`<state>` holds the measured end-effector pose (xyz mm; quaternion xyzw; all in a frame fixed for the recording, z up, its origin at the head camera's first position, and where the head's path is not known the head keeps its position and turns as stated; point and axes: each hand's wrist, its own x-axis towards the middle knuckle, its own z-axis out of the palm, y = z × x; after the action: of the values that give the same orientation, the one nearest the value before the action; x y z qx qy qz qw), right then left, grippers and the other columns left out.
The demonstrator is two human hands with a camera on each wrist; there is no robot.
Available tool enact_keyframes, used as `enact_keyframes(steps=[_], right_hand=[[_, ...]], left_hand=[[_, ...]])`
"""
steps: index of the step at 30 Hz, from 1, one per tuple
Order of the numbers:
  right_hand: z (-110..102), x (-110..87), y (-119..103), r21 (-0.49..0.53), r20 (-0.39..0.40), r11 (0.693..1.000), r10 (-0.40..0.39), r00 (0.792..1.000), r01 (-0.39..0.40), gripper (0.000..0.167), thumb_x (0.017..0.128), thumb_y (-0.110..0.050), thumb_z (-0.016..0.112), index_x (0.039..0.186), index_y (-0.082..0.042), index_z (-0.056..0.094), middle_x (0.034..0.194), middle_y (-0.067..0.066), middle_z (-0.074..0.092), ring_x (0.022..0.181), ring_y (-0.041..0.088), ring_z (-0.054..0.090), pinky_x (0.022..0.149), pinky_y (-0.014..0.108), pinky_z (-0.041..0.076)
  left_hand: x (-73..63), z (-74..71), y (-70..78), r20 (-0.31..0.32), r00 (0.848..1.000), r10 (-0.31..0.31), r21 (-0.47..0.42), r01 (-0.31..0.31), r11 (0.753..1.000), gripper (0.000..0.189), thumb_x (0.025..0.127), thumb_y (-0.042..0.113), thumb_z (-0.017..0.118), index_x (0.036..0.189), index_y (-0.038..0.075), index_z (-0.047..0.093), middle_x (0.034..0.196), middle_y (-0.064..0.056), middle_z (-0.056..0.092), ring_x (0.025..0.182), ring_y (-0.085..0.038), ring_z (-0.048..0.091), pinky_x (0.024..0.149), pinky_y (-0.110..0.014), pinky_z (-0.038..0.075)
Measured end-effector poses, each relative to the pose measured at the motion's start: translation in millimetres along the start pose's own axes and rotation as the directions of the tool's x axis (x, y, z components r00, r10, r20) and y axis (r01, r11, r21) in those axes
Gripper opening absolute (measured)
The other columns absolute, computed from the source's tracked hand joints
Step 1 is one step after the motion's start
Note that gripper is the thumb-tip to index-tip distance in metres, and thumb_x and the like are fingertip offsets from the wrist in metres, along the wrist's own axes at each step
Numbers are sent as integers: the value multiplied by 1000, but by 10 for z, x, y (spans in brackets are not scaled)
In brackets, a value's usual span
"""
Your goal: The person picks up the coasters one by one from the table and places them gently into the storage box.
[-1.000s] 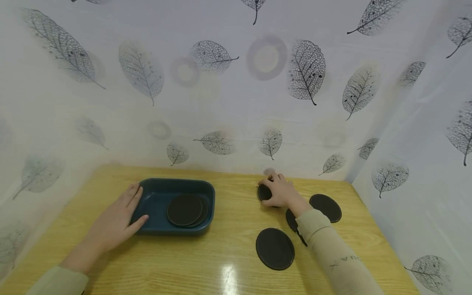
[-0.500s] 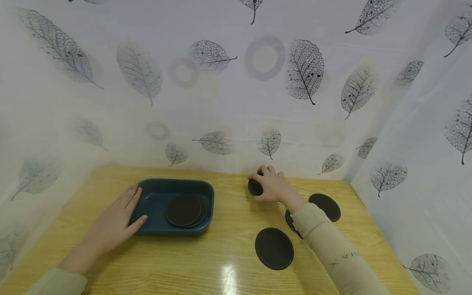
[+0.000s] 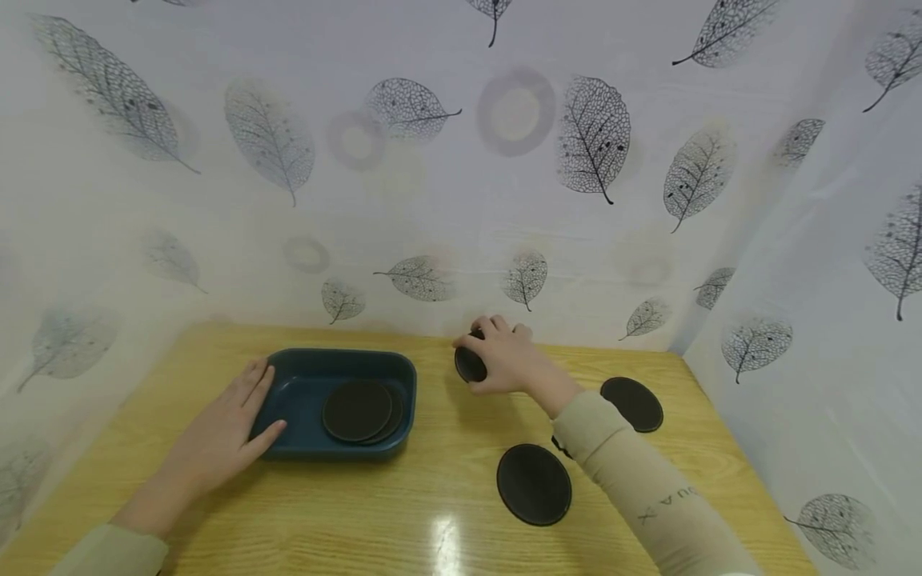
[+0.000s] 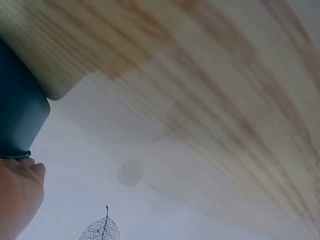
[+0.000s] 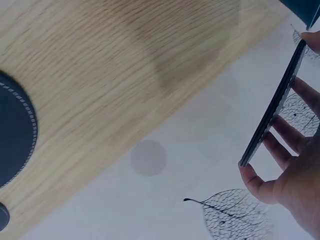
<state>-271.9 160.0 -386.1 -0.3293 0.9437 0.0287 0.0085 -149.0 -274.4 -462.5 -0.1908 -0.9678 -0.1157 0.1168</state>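
My right hand holds a round black coaster above the table's far edge, right of the tray. In the right wrist view, the coaster appears edge-on, thumb at one end and fingertips along its rim; light stitching shows. On the tray's left rim rests my left hand, fingers extended and thumb spread over the inside corner. The dark blue rectangular tray contains two overlapping coasters, the upper one partly covering the lower one. Only the tray's outer wall shows in the left wrist view.
One black coaster lies on the wooden table right of centre. Farther right lies another coaster. A dark edge peeks out beside the right sleeve. A leaf-patterned white curtain stands behind the table.
My right hand has moved left toward the tray, carrying the coaster with it. The right sleeve now hides a coaster that showed before. The left hand and tray have stayed in place.
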Motion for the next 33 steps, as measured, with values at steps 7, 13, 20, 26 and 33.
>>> enact_keyframes(steps=[7,13,20,26,33], right_hand=[[-74,67,-179,23,-17,998,-63,998,63,69,87,-46,83,149,-31,58,151,16,48,137,38,46,91,60,49],[-120,130,-354,43,-53,992,-113,992,115,70,86,-46,83,150,-30,58,151,13,49,136,34,46,91,56,48],[-178,218,-571,18,-60,988,-150,987,152,72,87,-50,82,151,-33,56,154,10,48,138,31,46,91,51,48],[-181,306,-743,-1,-35,988,-155,987,156,74,88,-55,78,155,-37,51,157,7,45,141,28,43,94,47,47],[-142,392,-939,-59,-7,983,-174,985,174,75,89,-59,74,157,-40,48,160,5,43,143,27,42,98,50,49]], left_hand=[[4,-15,18,-9,1000,6,-3,-6,1000,87,106,41,62,163,-13,25,172,-34,21,162,-47,20,130,-23,-13],[1,9,0,-4,1000,7,2,-7,1000,87,106,41,62,163,-13,25,172,-34,20,162,-47,20,131,-25,-12],[-4,16,-13,-15,1000,9,-5,-9,1000,87,106,41,63,162,-13,26,171,-35,22,162,-48,21,131,-25,-13],[-2,22,-25,-18,1000,18,2,-18,1000,86,106,41,62,162,-14,26,172,-34,21,162,-47,20,135,-30,-7],[2,22,-34,-13,1000,19,4,-19,1000,87,106,41,62,163,-13,25,172,-34,20,163,-47,19,133,-28,-10]])
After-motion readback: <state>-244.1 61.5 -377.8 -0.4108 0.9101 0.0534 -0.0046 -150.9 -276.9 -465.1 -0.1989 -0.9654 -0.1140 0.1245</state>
